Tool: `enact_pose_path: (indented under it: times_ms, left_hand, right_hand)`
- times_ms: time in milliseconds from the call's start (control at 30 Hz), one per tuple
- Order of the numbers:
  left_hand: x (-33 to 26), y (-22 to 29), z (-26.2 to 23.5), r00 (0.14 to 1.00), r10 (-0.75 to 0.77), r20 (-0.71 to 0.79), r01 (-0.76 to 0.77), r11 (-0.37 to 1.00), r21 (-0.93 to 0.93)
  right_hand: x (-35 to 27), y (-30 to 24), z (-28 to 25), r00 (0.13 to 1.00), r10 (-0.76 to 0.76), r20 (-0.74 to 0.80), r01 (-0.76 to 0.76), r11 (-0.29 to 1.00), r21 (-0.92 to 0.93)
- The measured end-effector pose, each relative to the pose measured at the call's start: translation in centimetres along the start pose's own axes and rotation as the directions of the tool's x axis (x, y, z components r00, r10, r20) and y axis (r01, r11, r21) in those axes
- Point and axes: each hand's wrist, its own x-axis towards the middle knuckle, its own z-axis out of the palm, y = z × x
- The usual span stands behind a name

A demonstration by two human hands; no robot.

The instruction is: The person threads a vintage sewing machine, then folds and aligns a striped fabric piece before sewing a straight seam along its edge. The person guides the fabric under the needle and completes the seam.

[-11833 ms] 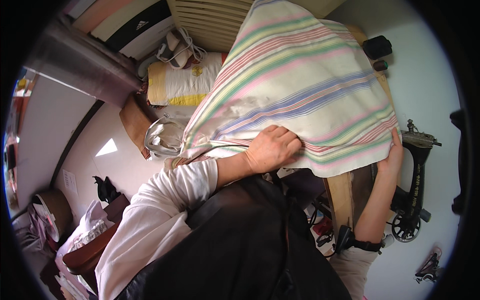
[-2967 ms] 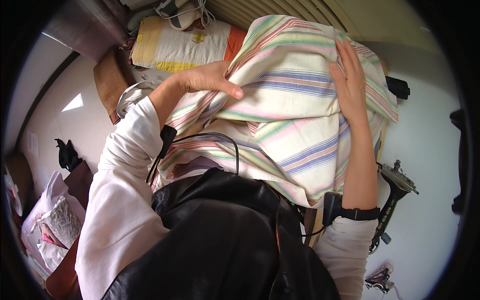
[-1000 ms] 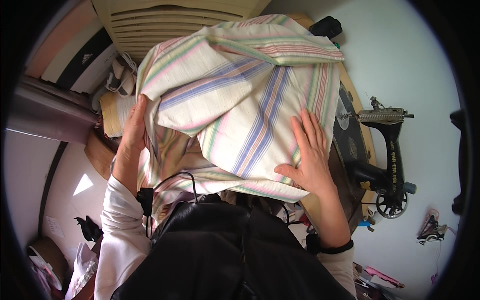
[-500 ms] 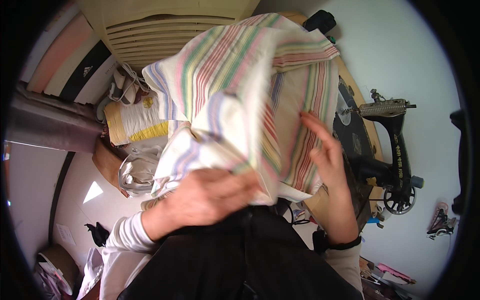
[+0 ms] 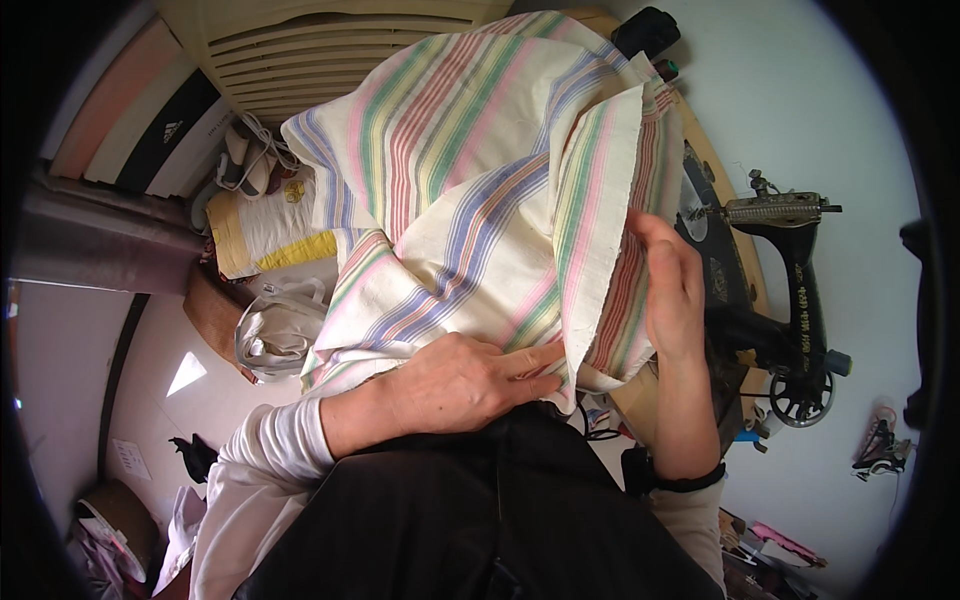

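A white cloth (image 5: 510, 215) with stripes in red, green, yellow, pink and blue spreads over the table in front of me. Its right part is folded over, and a frayed raw edge runs from the far right toward my lap. At the near end of that fold, my left hand (image 5: 465, 382) is closed on the cloth, its fingers at the corner; the thumb is hidden. My right hand (image 5: 672, 285) rests open by the raw edge, fingertips touching the cloth. Just right of it stands a black sewing machine (image 5: 795, 265) with a handwheel.
A slatted cream panel (image 5: 340, 60) rises behind the cloth. To the left are a folded yellow-and-white quilted piece (image 5: 290, 225), an iron-like appliance with a cord (image 5: 250, 165) and a clear bag (image 5: 280, 335). A dark thread cone (image 5: 645, 32) stands at the far right corner.
The cloth's right part, lifted and blurred before, now lies folded over with its raw edge showing. My left hand has moved right with the corner; my right hand has shifted slightly right.
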Motion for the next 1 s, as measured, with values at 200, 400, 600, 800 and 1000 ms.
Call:
enact_pose_path:
  times_ms: [200, 400, 600, 800, 1000]
  left_hand:
    - [-0.5, -0.7, 0.0, 0.994, 0.058, -0.094, -0.065, 0.995, -0.071]
    - [-1.2, -0.2, -1.5, 1.0, 0.01, 0.025, -0.001, 0.939, -0.343]
    - [-1.6, 0.1, -1.6, 0.985, -0.039, 0.166, 0.138, 0.752, -0.644]
    - [-2.5, -3.2, -3.1, 0.962, -0.269, -0.052, 0.155, 0.692, -0.705]
    - [-3.7, -15.0, -4.2, 0.217, -0.75, -0.625, 0.27, 0.661, -0.7]
  right_hand:
    - [0.3, 0.2, 0.0, 0.998, -0.012, -0.063, 0.002, 0.987, -0.163]
    - [-0.8, 1.7, -2.2, 0.973, 0.099, -0.211, -0.099, 0.995, 0.012]
    - [-3.7, 3.0, -4.4, 0.938, 0.163, -0.307, -0.022, 0.909, 0.417]
    - [-6.5, 4.4, -5.8, 0.935, 0.183, -0.304, -0.021, 0.885, 0.466]
    - [-7.6, 4.6, -5.2, 0.928, 0.06, -0.367, -0.049, 0.998, 0.039]
